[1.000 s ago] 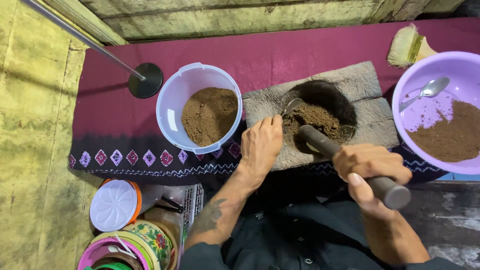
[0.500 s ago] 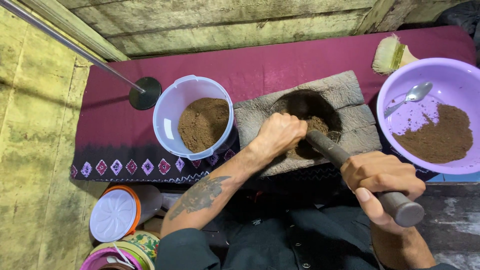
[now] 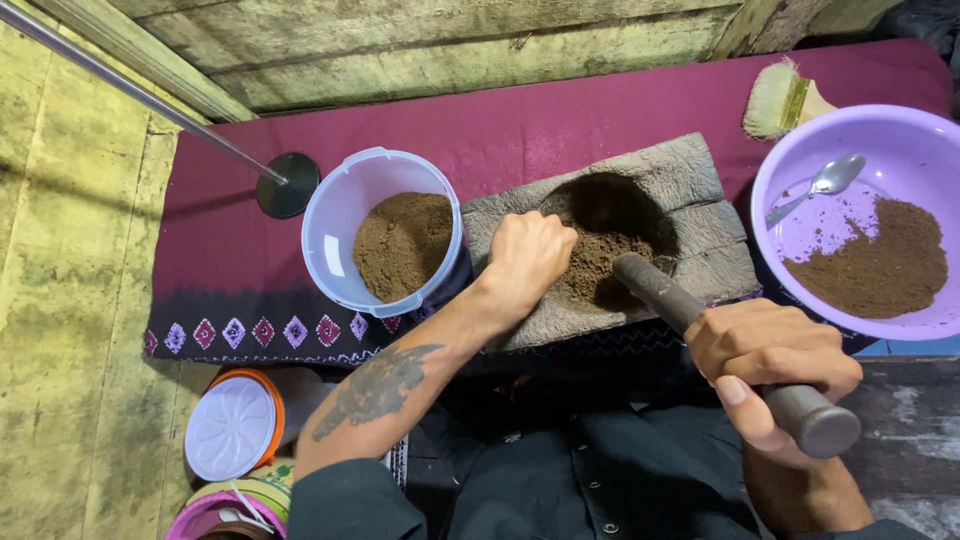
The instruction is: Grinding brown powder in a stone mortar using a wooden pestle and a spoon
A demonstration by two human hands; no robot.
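Maroon cloth (image 3: 560, 125) under stone mortar (image 3: 690, 175), bowls, perhaps brush (image 3: 782, 100).

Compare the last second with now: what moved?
The left hand slid from the grey stone mortar's rim into its hollow, onto the brown powder. The right hand keeps gripping the dark cylindrical pestle, tip in the hollow. Tub, bowl and spoon unchanged.

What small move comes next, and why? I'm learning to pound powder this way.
Probably pull the left hand clear of the mortar: it lies on the brown powder in the hollow, right where the pestle, gripped by the right hand, rests.
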